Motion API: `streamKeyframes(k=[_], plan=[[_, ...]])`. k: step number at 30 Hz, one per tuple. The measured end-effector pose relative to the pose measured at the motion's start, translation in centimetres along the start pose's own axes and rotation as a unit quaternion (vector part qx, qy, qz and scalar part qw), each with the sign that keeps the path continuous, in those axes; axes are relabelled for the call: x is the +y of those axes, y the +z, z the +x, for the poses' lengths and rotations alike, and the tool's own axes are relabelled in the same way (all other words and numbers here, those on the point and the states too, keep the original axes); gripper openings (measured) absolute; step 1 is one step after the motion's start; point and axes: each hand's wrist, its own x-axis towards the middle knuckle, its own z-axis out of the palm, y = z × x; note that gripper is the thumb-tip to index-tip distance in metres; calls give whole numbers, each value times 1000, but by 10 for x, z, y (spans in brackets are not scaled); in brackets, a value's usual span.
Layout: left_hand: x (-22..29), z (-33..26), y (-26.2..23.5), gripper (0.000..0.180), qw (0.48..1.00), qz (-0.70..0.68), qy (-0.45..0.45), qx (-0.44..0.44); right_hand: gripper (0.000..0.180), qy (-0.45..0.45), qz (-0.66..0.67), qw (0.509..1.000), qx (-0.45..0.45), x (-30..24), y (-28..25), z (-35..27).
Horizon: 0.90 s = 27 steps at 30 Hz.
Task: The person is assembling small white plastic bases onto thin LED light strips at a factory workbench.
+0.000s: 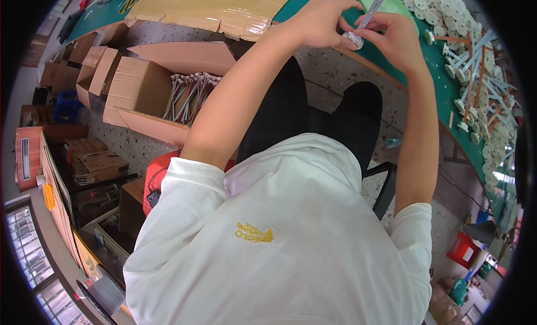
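At the table's near edge, my left hand (319, 24) is closed, its thumb and fingers pinching a small white plastic part (354, 40). My right hand (396, 40) grips a flat, narrow metal strip (376, 7) between thumb and fingers. The strip slants up and away, its lower end close to the white part; whether the two are joined is hidden by my fingers. A light green rounded tray or mat (407, 10) lies just behind my hands. To the right is a heap of white plastic discs (442, 8), beside strips with white disc ends (475, 73).
The green table (439, 81) curves along the front and right. A taped cardboard sheet (207, 8) covers its left part, near scissors (130, 1). On the floor at left, an open cardboard box (134, 92) holds disc-ended strips. A red seat (158, 174) stands beside me.
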Motion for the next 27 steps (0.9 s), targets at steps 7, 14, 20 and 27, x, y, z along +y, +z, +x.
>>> streamKeyframes(k=[7, 14, 20, 27], plan=[[13, 1, -6, 61, 999, -36, -4, -26, 13, -17, 118, 992, -35, 20, 0, -1], [14, 1, -10, 60, 998, -51, -18, -41, 11, -20, 113, 993, -16, 24, 4, -1], [11, 9, -8, 70, 999, -21, -10, -24, 10, -45, 109, 993, 0, 26, 1, 3], [1, 3, -1, 47, 997, -51, 51, -9, 9, -11, 96, 995, 25, 19, 5, -8]])
